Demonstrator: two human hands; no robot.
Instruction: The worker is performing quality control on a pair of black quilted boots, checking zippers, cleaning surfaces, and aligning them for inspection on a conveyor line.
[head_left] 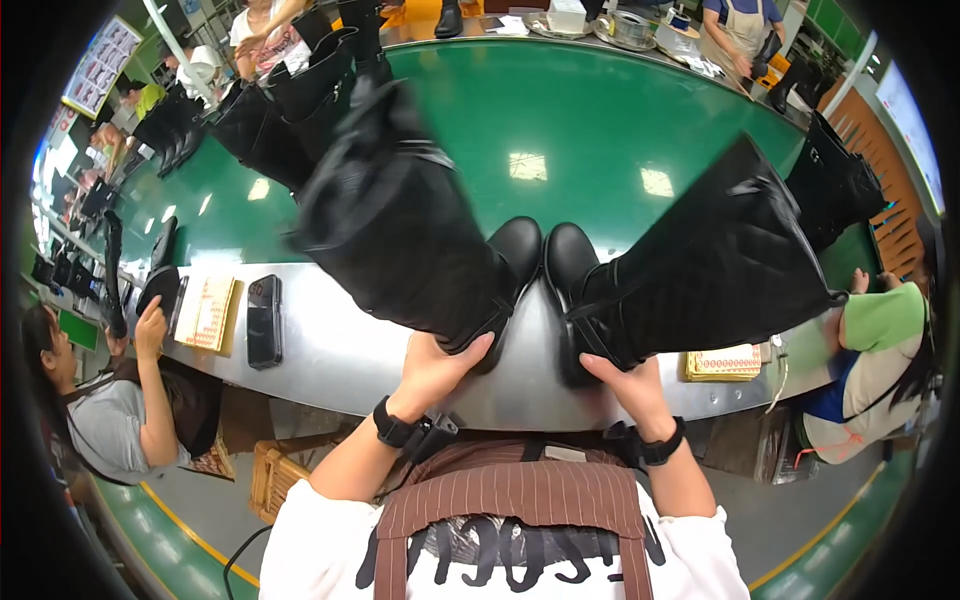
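Note:
Two tall black boots stand toe to toe on the steel edge (420, 392) of the workbench, their shafts leaning outward to either side. My left hand (438, 372) grips the left boot (405, 225) low at the heel, thumb pressed on its side. The shaft of that boot is blurred. On the right boot (710, 265), my right hand (632, 388) holds the heel in the same way. Straps cross both boots at the ankle. The fingers behind the heels are mostly hidden. The rounded toes are side by side and look nearly touching.
Left of me lie a black phone (264, 320) and a stack of printed sheets (208, 312); another stack (722, 363) sits under the right shaft. More black boots (270, 125) stand on the green surface (480, 100). Co-workers sit close on both sides: a grey sleeve (110, 425), a green one (885, 325).

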